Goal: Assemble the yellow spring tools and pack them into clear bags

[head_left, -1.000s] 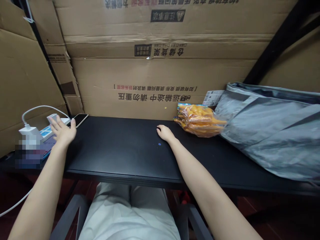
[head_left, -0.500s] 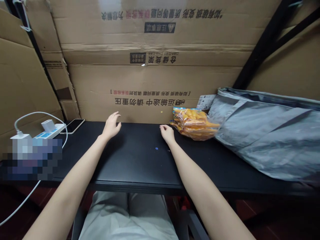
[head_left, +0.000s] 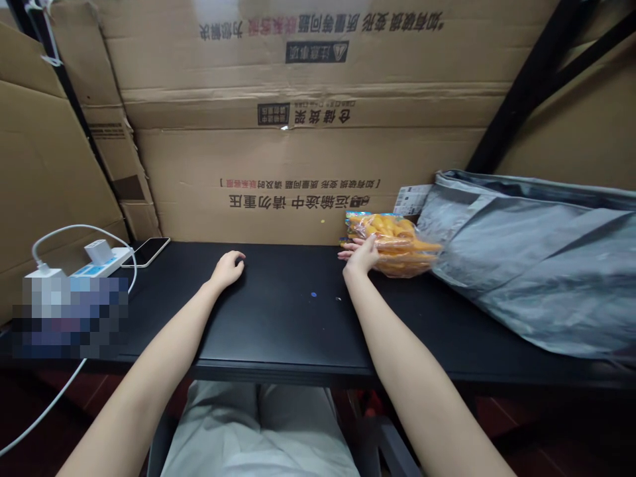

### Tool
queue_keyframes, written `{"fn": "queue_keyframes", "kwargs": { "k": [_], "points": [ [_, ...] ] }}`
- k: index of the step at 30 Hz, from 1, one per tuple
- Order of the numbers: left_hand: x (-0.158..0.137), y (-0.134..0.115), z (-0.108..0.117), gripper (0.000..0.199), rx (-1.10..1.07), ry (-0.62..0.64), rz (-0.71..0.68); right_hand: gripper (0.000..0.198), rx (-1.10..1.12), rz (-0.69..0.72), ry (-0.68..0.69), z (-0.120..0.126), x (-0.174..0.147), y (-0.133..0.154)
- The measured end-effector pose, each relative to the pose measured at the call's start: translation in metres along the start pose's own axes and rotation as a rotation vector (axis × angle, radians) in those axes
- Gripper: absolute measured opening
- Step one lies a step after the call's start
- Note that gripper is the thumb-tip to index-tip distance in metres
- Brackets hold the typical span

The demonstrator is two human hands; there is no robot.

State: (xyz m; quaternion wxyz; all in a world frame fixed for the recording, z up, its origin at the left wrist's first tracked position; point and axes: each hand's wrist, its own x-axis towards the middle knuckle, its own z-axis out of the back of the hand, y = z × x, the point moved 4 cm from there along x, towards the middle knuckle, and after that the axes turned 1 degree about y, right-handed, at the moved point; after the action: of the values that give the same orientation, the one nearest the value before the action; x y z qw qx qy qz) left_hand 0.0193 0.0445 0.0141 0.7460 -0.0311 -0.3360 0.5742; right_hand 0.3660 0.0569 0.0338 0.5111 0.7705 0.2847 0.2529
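My right hand [head_left: 362, 256] is at the left end of a clear plastic bag of orange, bulbous pieces [head_left: 397, 235]. Its fingers are spread to the left and the thumb points up, overlapping the bag's front. Whether the palm presses on the bag cannot be made out. My left hand [head_left: 228, 268] rests low over the black table [head_left: 278, 331], left of the middle. Thumb and fingers curve loosely apart there, and nothing shows between them.
A large grey bag [head_left: 527, 265] stands on the right, beside a white label [head_left: 411, 200]. On the left lie a phone [head_left: 152, 252], a power strip [head_left: 106, 262] with a white cable, and a blurred patch. Cardboard [head_left: 298, 152] walls the back. Small specks dot the table.
My right hand has moved right to the orange-filled bag, and its fingers have gone from pinched to spread. My left hand has come down and slightly right, its fingers more curled.
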Motion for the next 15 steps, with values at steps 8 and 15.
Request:
{"fn": "queue_keyframes", "kwargs": {
  "k": [8,15],
  "points": [
    [-0.0027,-0.0083,-0.0014,0.025,-0.014,0.025,-0.041,0.048,-0.115,0.12,0.025,0.0016,-0.004,0.0031],
    [-0.0025,-0.0108,-0.0002,0.025,-0.024,0.046,-0.046,0.058,-0.406,0.375,0.042,0.0062,0.0,0.0043]
  ]
}}
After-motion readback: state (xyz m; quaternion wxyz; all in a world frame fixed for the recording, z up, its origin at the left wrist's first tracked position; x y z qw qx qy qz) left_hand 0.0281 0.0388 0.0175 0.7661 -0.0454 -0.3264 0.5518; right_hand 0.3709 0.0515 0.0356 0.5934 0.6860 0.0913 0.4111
